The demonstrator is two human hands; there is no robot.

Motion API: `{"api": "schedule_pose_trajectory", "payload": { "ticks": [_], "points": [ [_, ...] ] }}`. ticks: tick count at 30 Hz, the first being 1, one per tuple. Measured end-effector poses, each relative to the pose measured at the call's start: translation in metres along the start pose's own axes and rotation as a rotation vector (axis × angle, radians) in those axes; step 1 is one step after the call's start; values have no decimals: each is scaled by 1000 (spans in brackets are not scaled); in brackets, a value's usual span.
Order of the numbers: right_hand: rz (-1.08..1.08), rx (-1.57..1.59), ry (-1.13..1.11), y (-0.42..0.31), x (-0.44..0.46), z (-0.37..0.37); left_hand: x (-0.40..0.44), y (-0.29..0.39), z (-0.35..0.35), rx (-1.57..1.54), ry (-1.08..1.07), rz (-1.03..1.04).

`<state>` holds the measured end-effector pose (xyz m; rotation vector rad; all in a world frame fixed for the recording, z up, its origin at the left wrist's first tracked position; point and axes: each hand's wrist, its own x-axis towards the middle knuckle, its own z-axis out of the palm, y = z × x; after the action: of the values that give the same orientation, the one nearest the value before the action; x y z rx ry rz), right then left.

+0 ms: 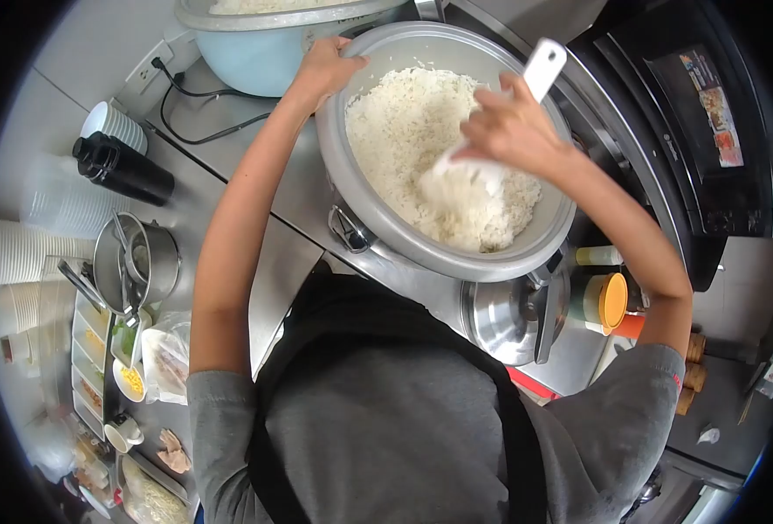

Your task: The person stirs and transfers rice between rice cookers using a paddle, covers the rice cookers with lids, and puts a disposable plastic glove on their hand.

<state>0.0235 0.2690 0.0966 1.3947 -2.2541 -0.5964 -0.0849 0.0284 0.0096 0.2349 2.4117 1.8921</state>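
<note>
A large grey rice cooker (pixel 338 166) stands on the steel counter, tilted in my view, with white cooked rice (pixel 395 131) inside. My left hand (pixel 334 70) grips its rim at the upper left, fingers curled over the edge. Over the rice, my right hand (pixel 510 127) is closed around a white rice paddle (pixel 547 68). The paddle's handle sticks up past the fingers, and its blade is down in the rice, blurred by motion and partly covered by grains. Below the cooker lies a round steel lid (pixel 504 323) with a dark handle.
Behind on the left is a light-blue tub (pixel 247 61) of rice, near a black cord (pixel 199 140). A steel pot (pixel 164 253) with utensils, a black bottle (pixel 129 170) and stacked bowls line the left. On the right are an orange-lidded container (pixel 613 301) and a black appliance (pixel 666 122).
</note>
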Motion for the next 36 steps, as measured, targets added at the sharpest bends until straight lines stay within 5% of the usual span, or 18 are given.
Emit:
{"api": "schedule_pose_trajectory", "payload": {
  "ticks": [6, 31, 36],
  "points": [
    [137, -566, -142, 70, 29, 86, -21, 25, -5, -197, -97, -130],
    [424, -55, -253, -2, 3, 30, -17, 13, -3, -359, -51, -48],
    [296, -134, 1, -37, -17, -3, -15, 9, -1, -401, -44, -24]
  ]
}}
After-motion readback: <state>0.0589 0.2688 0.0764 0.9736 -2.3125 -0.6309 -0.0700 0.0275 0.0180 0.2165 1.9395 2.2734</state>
